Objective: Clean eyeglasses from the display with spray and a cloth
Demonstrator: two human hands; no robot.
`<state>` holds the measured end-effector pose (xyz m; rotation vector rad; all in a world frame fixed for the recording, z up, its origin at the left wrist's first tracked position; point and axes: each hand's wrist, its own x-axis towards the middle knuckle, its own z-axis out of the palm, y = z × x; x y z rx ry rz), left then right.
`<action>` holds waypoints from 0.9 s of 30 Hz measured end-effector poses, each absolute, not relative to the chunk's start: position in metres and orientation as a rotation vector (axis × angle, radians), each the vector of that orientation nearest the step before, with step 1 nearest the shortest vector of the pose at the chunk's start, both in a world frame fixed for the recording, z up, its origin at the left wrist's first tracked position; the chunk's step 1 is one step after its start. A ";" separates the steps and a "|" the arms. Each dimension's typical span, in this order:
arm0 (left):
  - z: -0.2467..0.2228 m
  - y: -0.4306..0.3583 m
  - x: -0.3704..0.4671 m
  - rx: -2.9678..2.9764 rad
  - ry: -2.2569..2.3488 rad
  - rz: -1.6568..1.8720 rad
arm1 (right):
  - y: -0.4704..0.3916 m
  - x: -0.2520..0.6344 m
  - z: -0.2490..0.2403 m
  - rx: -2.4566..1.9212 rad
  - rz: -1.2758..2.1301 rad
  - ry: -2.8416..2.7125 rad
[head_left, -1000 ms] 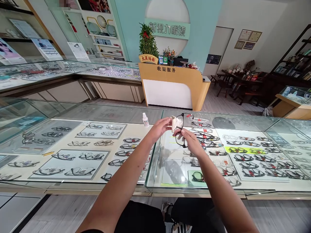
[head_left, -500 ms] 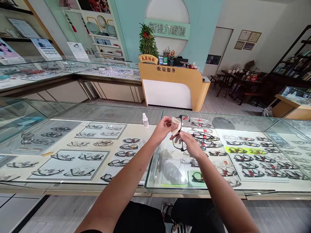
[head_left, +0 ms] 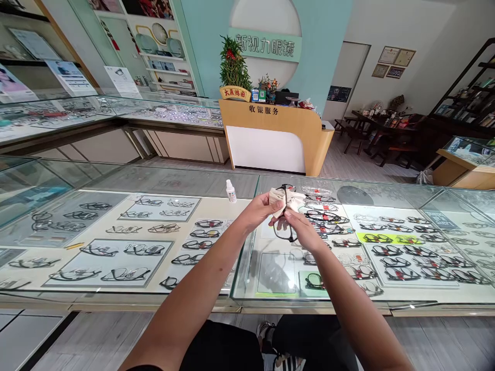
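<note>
Above the glass display counter, my left hand (head_left: 260,210) pinches a cream cloth (head_left: 294,201) around the upper lens of a pair of black-framed glasses (head_left: 284,238). My right hand (head_left: 302,226) grips the same glasses near the middle of the frame, below the cloth. The glasses are turned so that one lens hangs toward me, uncovered; the other is mostly hidden by the cloth. A small white bottle (head_left: 231,191) stands upright on the glass top, left of my hands.
The glass display counter (head_left: 216,300) holds rows of eyeglasses under its top. A yellow pencil-like stick (head_left: 75,246) lies at the left. Beyond are a wooden reception desk (head_left: 319,149), a potted plant (head_left: 235,64) and more display cases.
My left hand has shifted slightly, and the cloth now spreads over both sides of the upper lens. My right hand keeps its hold on the glasses.
</note>
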<state>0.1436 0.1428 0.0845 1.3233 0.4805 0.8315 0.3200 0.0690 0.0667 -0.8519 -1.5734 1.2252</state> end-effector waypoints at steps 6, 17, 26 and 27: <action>0.085 0.138 0.147 1.220 0.422 0.806 | 0.073 0.318 0.058 -0.782 1.343 -1.501; 0.080 0.132 0.154 1.181 0.529 0.933 | 0.070 0.316 0.067 -0.760 1.332 -1.548; 0.090 0.136 0.146 1.105 0.412 0.888 | 0.073 0.320 0.065 -0.819 1.355 -1.333; 0.089 0.136 0.146 1.107 0.424 0.903 | 0.073 0.320 0.066 -0.829 1.361 -1.317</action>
